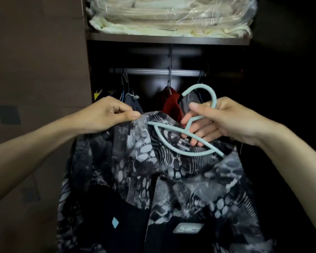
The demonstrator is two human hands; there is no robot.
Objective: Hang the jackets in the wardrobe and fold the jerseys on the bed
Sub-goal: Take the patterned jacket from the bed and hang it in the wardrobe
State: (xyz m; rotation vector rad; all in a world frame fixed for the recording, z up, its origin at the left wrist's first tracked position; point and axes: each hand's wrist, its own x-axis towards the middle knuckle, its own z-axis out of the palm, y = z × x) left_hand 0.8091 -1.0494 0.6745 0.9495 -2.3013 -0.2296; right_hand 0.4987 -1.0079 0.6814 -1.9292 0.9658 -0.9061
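A black and grey patterned jacket (135, 179) hangs in front of me, held up before the open wardrobe. My left hand (106, 114) pinches its collar at the left shoulder. My right hand (223, 123) grips the neck of a pale blue plastic hanger (188, 136), whose hook curves above my fingers. One hanger arm lies across the jacket's neck opening; the other end dips inside the collar on the right.
The silver wardrobe rail (153, 72) runs behind my hands, with a red garment (171, 105) and dark clothes (133, 105) hanging on it. A shelf above holds cream bedding in clear plastic (170, 17). The brown wardrobe door (36, 70) stands on the left.
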